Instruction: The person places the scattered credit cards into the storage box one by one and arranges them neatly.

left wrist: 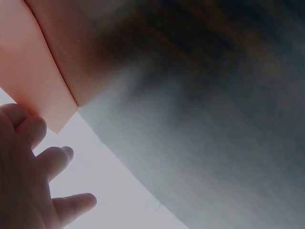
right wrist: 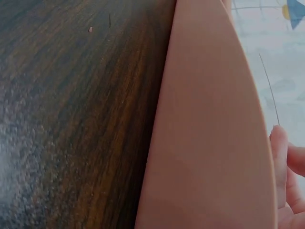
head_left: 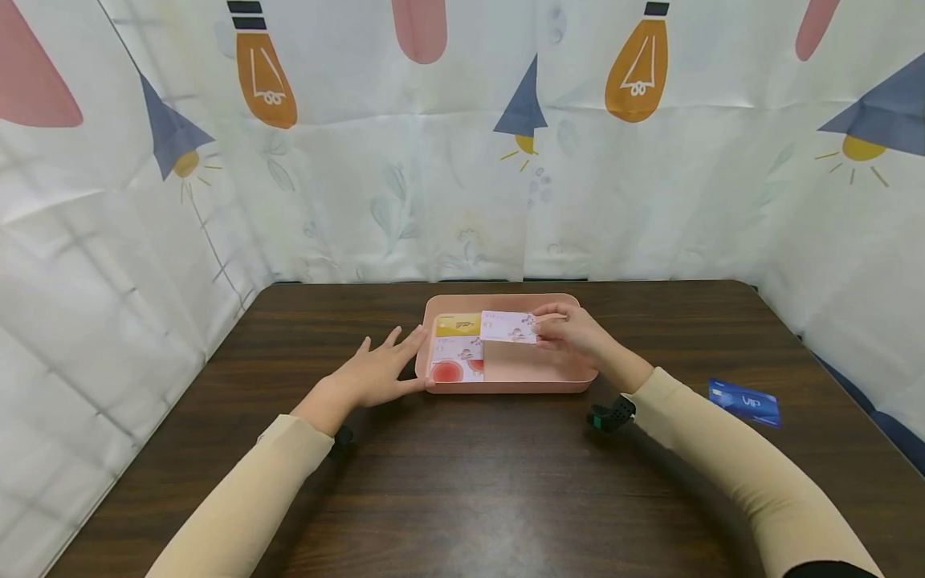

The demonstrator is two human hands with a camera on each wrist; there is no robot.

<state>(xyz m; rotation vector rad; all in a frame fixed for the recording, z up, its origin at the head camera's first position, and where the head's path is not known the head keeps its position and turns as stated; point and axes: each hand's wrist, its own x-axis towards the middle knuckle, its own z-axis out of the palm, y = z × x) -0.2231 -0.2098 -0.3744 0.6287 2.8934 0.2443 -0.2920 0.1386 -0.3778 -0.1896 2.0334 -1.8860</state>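
Note:
A shallow pink tray stands near the table's far edge. Over its middle, my right hand pinches the right end of a white VIP card with a floral print. Overlapping cards lie in the tray's left part: a gold card at the back, another white card, and one with red round prints in front. With fingers spread, my left hand rests at the tray's left rim. The right wrist view shows the tray's front wall and part of the right-hand fingers behind it.
A blue VIP card lies on the dark wooden table to the right, beyond my right forearm. A white curtain printed with lamps and bulbs hangs behind the table and along its sides.

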